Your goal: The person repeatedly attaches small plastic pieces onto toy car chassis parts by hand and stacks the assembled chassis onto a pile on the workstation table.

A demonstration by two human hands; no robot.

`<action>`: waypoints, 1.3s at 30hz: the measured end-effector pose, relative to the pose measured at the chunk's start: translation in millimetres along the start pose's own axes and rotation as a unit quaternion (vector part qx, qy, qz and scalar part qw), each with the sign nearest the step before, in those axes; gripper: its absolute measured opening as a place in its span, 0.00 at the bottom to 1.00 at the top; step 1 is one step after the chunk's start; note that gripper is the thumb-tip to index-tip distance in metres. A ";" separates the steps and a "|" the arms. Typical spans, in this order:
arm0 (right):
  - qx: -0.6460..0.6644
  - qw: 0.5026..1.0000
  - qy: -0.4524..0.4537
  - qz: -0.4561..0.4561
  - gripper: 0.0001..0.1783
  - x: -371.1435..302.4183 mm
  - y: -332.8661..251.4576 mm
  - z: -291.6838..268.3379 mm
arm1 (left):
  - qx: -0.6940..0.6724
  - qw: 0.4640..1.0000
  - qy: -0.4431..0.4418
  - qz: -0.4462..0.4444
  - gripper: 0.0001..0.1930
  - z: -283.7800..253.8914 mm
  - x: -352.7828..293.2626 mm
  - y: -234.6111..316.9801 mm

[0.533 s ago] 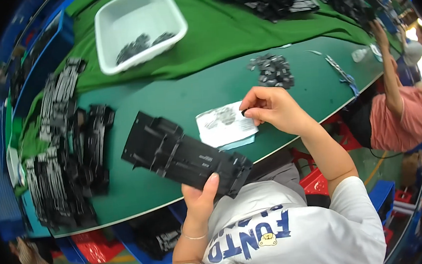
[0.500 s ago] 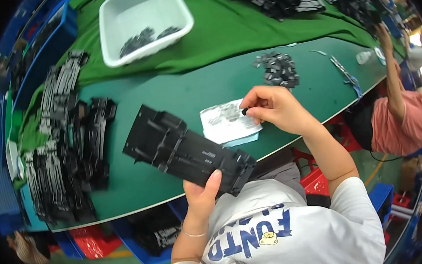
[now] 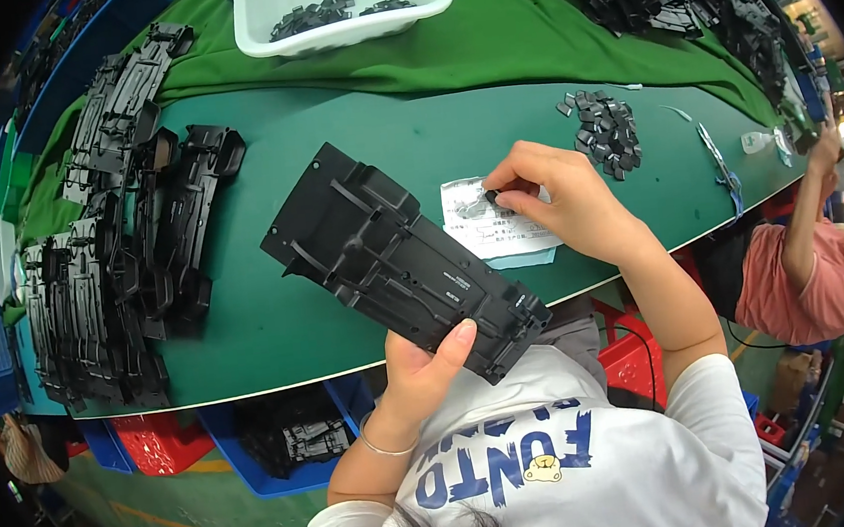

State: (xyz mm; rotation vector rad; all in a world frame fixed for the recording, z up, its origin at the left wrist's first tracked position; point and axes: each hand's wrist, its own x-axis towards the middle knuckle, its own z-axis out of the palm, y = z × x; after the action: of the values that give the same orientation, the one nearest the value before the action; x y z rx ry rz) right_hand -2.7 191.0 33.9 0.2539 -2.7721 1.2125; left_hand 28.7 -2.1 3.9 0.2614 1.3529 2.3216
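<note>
hands (image 3: 413, 370) grip a long, ribbed black moulding (image 3: 412, 259) (left) and a small black piece (image 3: 493, 197) (right).

Blk housing (image 3: 409, 257), tilted, tiny blk pc (image 3: 493, 197)

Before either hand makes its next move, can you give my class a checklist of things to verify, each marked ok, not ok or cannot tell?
1. Left hand holds the long black plastic part, thumb on its upper face: ok.
2. Left fingers' placement underneath: cannot tell, the part hides them.
3. Right hand pinches the small black piece between thumb and finger: ok.
4. Small piece is apart from the long part: ok, a gap shows between them in the picture.
5. White paper fully uncovered: not ok, the right hand overlaps it in this view.
6. Pile of small dark pieces rests on the table: ok.
</note>
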 end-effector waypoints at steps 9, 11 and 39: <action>-0.040 0.999 -0.011 -0.018 0.07 5.4 -0.6 3.9 | -0.006 1.000 -0.018 0.004 0.12 -3.0 3.1 -1.3; -0.047 0.999 -0.008 -0.026 0.07 8.5 0.1 5.1 | -0.014 1.000 -0.022 0.002 0.12 -4.5 6.6 -0.3; 0.292 0.861 0.411 0.076 0.05 -108.1 62.9 -33.3 | -0.118 0.987 -0.106 0.005 0.20 -20.7 22.4 -3.9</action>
State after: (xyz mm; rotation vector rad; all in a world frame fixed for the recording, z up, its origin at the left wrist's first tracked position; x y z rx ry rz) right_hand 92.1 269.4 -6.4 -0.3745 -1.6794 1.6643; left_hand 2.1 -6.3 -11.1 0.4266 0.9667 2.3588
